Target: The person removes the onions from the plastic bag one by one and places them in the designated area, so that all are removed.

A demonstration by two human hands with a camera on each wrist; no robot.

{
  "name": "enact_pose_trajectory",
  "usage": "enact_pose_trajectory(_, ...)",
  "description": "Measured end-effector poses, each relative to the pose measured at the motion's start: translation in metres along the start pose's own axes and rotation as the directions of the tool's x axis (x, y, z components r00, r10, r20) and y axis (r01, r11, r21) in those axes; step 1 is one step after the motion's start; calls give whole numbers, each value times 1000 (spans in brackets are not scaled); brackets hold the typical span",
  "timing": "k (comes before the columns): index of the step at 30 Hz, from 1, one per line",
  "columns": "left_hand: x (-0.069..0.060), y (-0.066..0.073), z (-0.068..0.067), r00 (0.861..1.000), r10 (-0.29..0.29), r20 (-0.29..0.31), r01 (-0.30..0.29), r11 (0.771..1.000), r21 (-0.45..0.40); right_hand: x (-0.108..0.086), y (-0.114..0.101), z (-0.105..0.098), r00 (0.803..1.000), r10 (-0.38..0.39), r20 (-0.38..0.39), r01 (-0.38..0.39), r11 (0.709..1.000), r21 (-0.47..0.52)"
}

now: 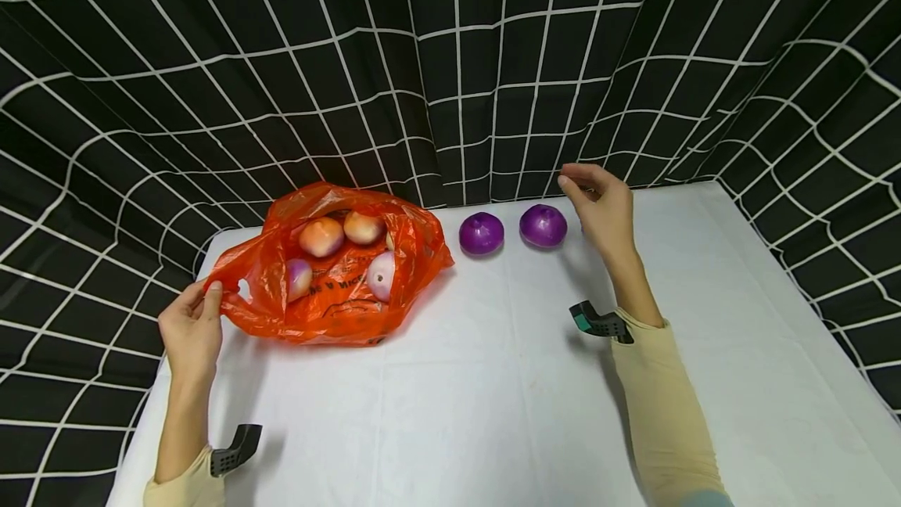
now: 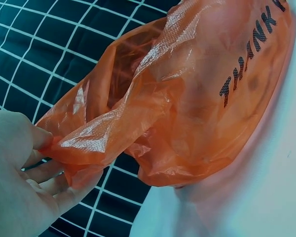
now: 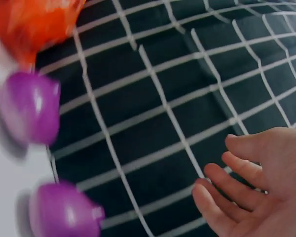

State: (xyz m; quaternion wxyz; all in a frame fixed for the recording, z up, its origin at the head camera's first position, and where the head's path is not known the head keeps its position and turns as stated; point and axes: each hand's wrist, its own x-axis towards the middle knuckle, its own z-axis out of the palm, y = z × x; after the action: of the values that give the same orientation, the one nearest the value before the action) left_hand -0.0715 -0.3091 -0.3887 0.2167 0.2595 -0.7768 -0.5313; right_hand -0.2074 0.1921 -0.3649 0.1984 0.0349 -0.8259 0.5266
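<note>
My left hand [image 1: 193,327] grips a handle of an orange-red plastic bag [image 1: 338,331] at the left. The bag's mouth gapes, showing several onions inside: a yellow-brown onion [image 1: 321,237], another yellow-brown onion [image 1: 364,227], a pale purple onion [image 1: 299,278] and a whitish onion [image 1: 381,276]. Right of the bag, a purple onion [image 1: 482,234] and a second purple onion [image 1: 543,226] sit on the table. My right hand [image 1: 605,210] hovers just right of them, holding nothing. Its fingers are loosely bent in the right wrist view, apart from both onions.
A white cloth [image 1: 457,413] covers the table. Black curtains with a white grid [image 1: 521,100] surround its back and sides, close behind the onions. A dark camera mount sits on each wrist, the right mount [image 1: 598,323] jutting inward over the cloth.
</note>
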Motion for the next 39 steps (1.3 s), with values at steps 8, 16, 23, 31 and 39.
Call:
enact_pose_trajectory(8,-1,-2,0,1000,-1,-2,1,1000,2,-12,-23,44,981,-64,182,43,992,121)
enact_pose_trajectory(16,1,-1,1,1000,-15,0,15,1000,-18,-33,-41,94,903,-125,411,39,977,212)
enact_pose_trajectory(23,1,0,2,1000,8,7,-8,1000,-10,-58,-55,133,796,-224,562,135,971,195)
enact_pose_trajectory(31,0,1,3,1000,-5,4,5,1000,-2,-83,-66,175,660,-280,697,184,960,211)
enact_pose_trajectory(39,2,0,2,1000,27,4,-27,999,35,-90,-72,199,521,-389,760,484,868,112)
